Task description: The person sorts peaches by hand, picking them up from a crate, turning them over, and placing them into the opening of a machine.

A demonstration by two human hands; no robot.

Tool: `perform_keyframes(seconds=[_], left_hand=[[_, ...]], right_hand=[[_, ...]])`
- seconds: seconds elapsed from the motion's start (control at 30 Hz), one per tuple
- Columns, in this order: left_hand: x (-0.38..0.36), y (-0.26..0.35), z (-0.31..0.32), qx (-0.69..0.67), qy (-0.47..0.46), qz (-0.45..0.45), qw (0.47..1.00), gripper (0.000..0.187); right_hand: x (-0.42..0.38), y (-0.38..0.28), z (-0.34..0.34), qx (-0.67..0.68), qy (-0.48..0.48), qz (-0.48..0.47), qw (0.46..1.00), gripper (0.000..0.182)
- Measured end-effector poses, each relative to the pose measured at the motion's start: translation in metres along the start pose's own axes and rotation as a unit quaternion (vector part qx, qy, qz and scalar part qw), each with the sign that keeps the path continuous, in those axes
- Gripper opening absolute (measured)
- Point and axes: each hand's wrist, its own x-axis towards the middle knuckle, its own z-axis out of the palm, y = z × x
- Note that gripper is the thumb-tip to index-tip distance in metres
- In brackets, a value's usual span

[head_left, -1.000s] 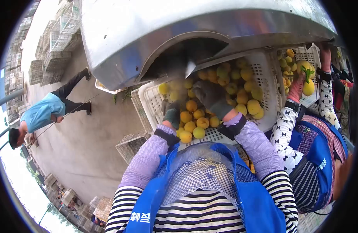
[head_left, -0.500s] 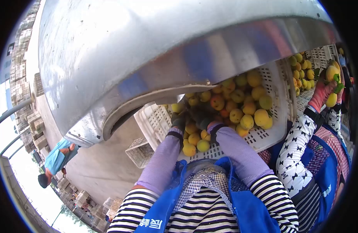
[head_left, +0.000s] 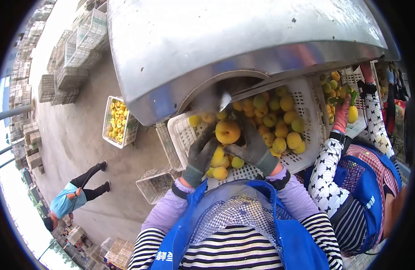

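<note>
Between my gloved hands, above a white perforated crate (head_left: 313, 148), is a large yellow-orange peach (head_left: 227, 131). My left hand (head_left: 200, 155), in a dark glove, curls against its left side. My right hand (head_left: 253, 146) closes on it from the right. Several yellow and greenish peaches (head_left: 279, 144) lie in the crate around and beyond the hands. Straight ahead, a metal hood (head_left: 243, 31) with an arched opening overhangs the crate. A small shiny pointed piece (head_left: 224, 101) shows at that opening.
A co-worker (head_left: 351, 193) stands at my right, hands over another crate of peaches (head_left: 335, 85). On the floor at left are a crate of yellow fruit (head_left: 120, 123), a crate (head_left: 156, 182) and stacked crates (head_left: 66, 83). A person in light blue (head_left: 66, 198) pulls a line.
My hands have come up from among the peaches, with a large peach now between them. The view has shifted, showing more floor at left. The co-worker's hands have moved forward.
</note>
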Motion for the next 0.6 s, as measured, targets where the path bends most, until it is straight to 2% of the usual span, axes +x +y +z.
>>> perform_keyframes(seconds=[0.07, 0.17, 0.27, 0.37, 0.47, 0.5, 0.6], left_hand=[[-0.005, 0.014, 0.001, -0.005, -0.012, 0.012, 1.000, 0.045], [-0.009, 0.032, -0.003, -0.013, -0.038, -0.002, 0.999, 0.044], [-0.014, 0.044, -0.003, -0.034, -0.069, 0.018, 0.997, 0.043], [-0.008, 0.058, -0.010, 0.059, -0.078, 0.091, 0.991, 0.040], [-0.004, 0.054, -0.005, -0.048, 0.016, 0.057, 0.997, 0.036], [-0.004, 0.046, -0.010, 0.056, 0.037, 0.122, 0.990, 0.033], [-0.013, 0.041, -0.020, -0.015, 0.037, 0.067, 0.997, 0.034]], right_hand=[[-0.002, -0.017, 0.002, -0.065, 0.043, -0.015, 0.997, 0.084], [-0.005, -0.033, -0.007, -0.126, -0.002, -0.002, 0.992, 0.084], [-0.006, -0.042, -0.007, -0.131, 0.032, -0.073, 0.988, 0.084], [-0.005, -0.059, 0.004, -0.207, 0.100, -0.083, 0.970, 0.085], [0.014, -0.074, 0.011, -0.354, 0.160, -0.123, 0.913, 0.083], [0.023, -0.071, 0.013, -0.374, 0.172, -0.131, 0.902, 0.081], [0.054, -0.049, 0.026, -0.426, 0.198, -0.138, 0.872, 0.075]])
